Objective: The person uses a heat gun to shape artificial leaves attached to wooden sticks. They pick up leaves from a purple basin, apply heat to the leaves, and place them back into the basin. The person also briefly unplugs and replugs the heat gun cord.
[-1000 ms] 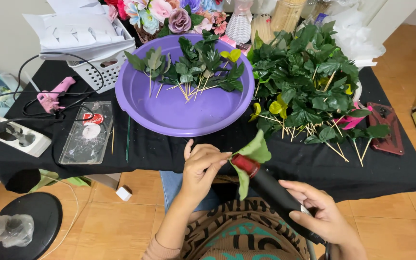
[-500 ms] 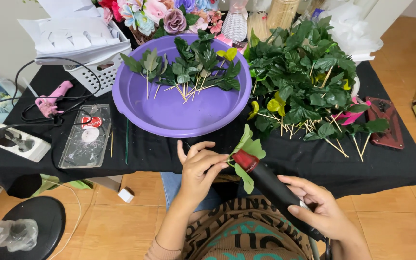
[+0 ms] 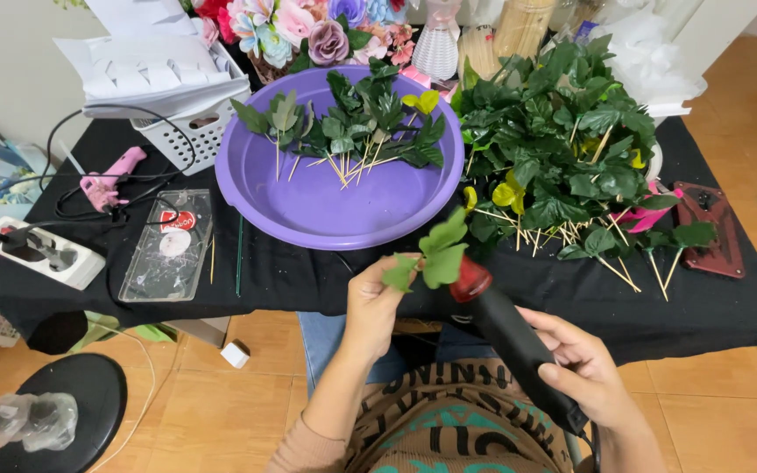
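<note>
My left hand pinches a small sprig of green artificial leaves just above the table's front edge. My right hand grips a black glue gun whose red tip touches the base of the sprig. Behind them lies a purple round tray holding several leaf sprigs on wooden sticks.
A large heap of green leaf sprigs on sticks covers the right of the black-clothed table. A pink glue gun, power strip, clear plastic case and white basket are at left. Artificial flowers stand behind.
Both hands rose a little with the sprig and glue gun, and the sprig turned so its leaves stand more upright. The view shifted slightly.
</note>
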